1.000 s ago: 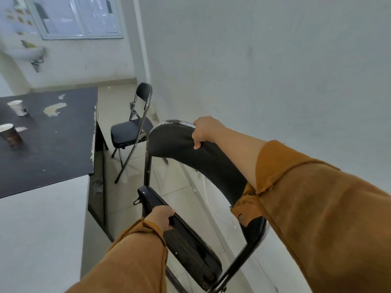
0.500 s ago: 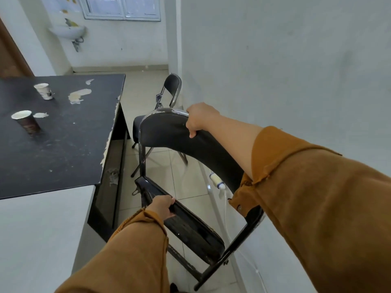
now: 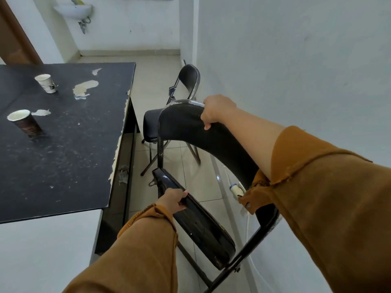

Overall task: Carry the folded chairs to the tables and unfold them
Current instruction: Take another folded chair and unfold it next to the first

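Note:
A black folding chair with a metal frame stands tilted in front of me, partly unfolded. My right hand grips the top edge of its backrest. My left hand grips the near edge of its seat, which slopes downward. The chair's lower legs run out of view at the bottom. Beyond it a second black folding chair stands unfolded beside the black table.
Two paper cups stand on the worn black table at left. A white wall runs close along the right. A white surface adjoins the table near me. A wall sink hangs at the far end above tiled floor.
The view has swung right and moved forward, bringing the table and the unfolded chair closer. Both hands keep the same grips on the chair, whose seat has dropped a little.

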`<state>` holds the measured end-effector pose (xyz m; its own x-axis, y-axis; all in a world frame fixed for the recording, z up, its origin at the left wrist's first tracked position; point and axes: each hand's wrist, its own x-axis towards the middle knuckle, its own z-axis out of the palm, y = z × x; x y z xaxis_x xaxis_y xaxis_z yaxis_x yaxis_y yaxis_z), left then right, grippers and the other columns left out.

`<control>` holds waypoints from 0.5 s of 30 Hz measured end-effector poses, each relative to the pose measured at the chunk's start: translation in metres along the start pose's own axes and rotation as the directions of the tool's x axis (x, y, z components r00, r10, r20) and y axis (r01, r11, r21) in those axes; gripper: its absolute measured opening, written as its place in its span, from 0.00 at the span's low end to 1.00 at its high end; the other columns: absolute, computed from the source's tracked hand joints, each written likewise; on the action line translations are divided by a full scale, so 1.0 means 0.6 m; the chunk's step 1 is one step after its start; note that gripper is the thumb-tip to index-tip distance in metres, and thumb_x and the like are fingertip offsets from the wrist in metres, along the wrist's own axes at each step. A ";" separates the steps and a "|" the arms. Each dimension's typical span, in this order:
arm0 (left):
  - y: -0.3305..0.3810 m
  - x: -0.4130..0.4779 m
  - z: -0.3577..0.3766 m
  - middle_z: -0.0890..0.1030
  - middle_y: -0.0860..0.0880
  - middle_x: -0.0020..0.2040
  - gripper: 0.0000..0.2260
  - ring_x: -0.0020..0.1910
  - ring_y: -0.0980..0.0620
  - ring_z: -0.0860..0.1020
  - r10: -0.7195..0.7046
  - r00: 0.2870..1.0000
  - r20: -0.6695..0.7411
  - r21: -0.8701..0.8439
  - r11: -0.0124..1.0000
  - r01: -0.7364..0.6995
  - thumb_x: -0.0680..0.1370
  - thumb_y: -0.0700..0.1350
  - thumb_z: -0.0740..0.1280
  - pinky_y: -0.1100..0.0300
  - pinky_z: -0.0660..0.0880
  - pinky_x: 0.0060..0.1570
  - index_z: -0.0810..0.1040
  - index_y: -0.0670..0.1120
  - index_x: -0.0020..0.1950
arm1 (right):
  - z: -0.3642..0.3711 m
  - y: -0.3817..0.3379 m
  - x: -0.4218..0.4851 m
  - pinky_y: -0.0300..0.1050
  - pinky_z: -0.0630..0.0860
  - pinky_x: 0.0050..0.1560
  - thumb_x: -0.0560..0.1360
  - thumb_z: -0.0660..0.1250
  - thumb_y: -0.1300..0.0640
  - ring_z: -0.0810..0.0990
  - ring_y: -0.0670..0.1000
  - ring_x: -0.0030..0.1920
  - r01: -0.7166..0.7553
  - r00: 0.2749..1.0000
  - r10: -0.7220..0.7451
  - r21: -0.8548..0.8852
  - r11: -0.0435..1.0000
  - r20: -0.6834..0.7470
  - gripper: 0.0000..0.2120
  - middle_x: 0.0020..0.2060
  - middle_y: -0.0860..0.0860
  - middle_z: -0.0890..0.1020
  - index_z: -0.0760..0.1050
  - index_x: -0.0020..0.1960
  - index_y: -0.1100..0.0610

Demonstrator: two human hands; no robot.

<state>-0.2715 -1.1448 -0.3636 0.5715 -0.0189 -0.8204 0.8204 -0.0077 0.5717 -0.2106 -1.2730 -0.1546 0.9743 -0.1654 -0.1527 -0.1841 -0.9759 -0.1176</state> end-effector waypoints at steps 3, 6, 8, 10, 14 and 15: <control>0.006 0.009 0.004 0.77 0.38 0.54 0.15 0.62 0.40 0.75 0.004 0.999 0.042 -0.005 1.000 -0.004 0.78 0.33 0.63 0.47 0.74 0.60 0.68 0.34 0.64 | -0.001 0.008 0.018 0.47 0.71 0.52 0.70 0.73 0.56 0.76 0.57 0.57 -0.020 1.000 0.020 -0.008 1.000 -0.003 0.27 0.57 0.57 0.77 0.70 0.66 0.59; 0.002 0.009 0.010 0.76 0.38 0.55 0.14 0.62 0.41 0.75 0.007 0.999 0.052 -0.015 1.000 -0.006 0.79 0.33 0.63 0.47 0.74 0.60 0.68 0.34 0.64 | 0.000 0.016 0.022 0.47 0.71 0.50 0.69 0.73 0.56 0.76 0.57 0.57 -0.017 1.000 0.017 -0.014 1.000 0.005 0.27 0.57 0.57 0.77 0.70 0.66 0.59; -0.004 0.004 0.014 0.76 0.38 0.55 0.15 0.62 0.41 0.76 0.005 0.999 0.045 -0.037 0.999 -0.003 0.79 0.33 0.62 0.47 0.74 0.59 0.68 0.34 0.65 | 0.000 0.017 0.018 0.47 0.70 0.48 0.69 0.73 0.56 0.76 0.57 0.57 -0.007 1.000 0.007 -0.014 1.000 0.003 0.27 0.57 0.57 0.77 0.70 0.66 0.58; -0.015 -0.002 0.018 0.76 0.38 0.57 0.16 0.61 0.41 0.76 0.008 1.000 0.024 -0.054 0.999 -0.007 0.79 0.33 0.63 0.47 0.75 0.56 0.67 0.35 0.65 | 0.002 0.021 0.011 0.47 0.69 0.48 0.69 0.73 0.57 0.76 0.57 0.57 0.007 1.000 -0.007 -0.015 1.000 0.000 0.27 0.57 0.57 0.77 0.71 0.66 0.58; -0.045 -0.019 0.034 0.76 0.37 0.61 0.16 0.61 0.41 0.76 0.028 0.999 -0.028 -0.089 0.996 -0.030 0.79 0.34 0.63 0.50 0.76 0.48 0.66 0.33 0.66 | 0.009 0.044 -0.009 0.47 0.69 0.47 0.70 0.72 0.56 0.75 0.57 0.58 0.037 0.999 -0.037 -0.008 0.999 -0.014 0.26 0.58 0.56 0.76 0.70 0.66 0.57; -0.053 -0.024 0.038 0.77 0.37 0.59 0.16 0.61 0.40 0.76 0.037 0.998 -0.048 -0.095 0.995 -0.042 0.79 0.34 0.64 0.51 0.76 0.48 0.67 0.33 0.65 | 0.009 0.050 -0.016 0.47 0.69 0.47 0.70 0.72 0.56 0.75 0.57 0.58 0.053 0.998 -0.053 -0.007 0.999 -0.018 0.27 0.59 0.56 0.76 0.69 0.67 0.56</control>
<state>-0.3061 -1.1672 -0.3696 0.6020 0.0285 -0.7980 0.7937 0.0884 0.6019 -0.2261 -1.2996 -0.1622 0.9849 -0.1162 -0.1285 -0.1317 -0.9841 -0.1190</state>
